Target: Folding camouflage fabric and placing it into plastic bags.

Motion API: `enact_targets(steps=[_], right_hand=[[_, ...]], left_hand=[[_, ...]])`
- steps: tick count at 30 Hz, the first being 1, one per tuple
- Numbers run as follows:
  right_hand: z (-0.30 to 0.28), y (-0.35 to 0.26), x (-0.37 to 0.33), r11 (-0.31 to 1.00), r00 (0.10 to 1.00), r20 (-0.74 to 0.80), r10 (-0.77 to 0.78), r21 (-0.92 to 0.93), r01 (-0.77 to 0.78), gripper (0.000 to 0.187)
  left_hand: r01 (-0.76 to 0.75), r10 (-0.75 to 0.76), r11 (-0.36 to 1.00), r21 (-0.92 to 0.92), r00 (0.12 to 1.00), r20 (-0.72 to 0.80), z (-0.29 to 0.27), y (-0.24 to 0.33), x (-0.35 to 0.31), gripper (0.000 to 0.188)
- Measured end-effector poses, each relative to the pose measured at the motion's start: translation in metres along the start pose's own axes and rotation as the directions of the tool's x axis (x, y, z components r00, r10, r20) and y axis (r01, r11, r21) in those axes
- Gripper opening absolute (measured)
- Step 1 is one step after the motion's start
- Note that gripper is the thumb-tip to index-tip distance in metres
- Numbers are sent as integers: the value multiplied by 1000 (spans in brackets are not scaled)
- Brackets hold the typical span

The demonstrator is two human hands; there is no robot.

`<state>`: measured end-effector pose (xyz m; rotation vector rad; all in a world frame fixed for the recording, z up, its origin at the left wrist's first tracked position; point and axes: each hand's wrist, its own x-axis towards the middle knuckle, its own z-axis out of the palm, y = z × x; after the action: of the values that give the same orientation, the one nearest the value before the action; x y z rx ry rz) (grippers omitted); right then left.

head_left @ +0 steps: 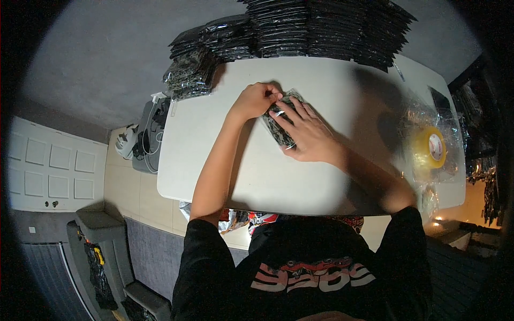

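Note:
A clear plastic packet with dark, mottled contents (279, 134) lies slanted on the white table (209, 160). My right hand (308, 131) rests flat on it with the fingers spread, covering much of its right side. At the packet's upper left edge, my left hand (258, 101) has its fingers bent and pinched together. Whatever sits between those fingertips is too small to make out; it may be the packet's edge.
Tall stacks of black plastic packages (305, 32) line the far edge. Left of them sits a pile of clear-wrapped dark packets (190, 75). A roll of yellowish clear tape (430, 147) and crumpled clear plastic (452, 128) lie at the right. A dark phone-like slab (439, 97) is behind.

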<state>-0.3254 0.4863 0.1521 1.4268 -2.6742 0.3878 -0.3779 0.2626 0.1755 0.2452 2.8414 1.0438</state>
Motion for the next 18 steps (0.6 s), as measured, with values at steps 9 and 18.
enact_targets(steps=[9,18], right_hand=[[-1,-4,2,1000,1000,-20,20,3,-20,84],[-4,-4,2,998,1000,18,-3,-59,4,84]], left_hand=[[-23,22,998,-52,1000,-19,3,-1,-1,19],[-15,12,999,-32,997,-81,6,-3,0,20]])
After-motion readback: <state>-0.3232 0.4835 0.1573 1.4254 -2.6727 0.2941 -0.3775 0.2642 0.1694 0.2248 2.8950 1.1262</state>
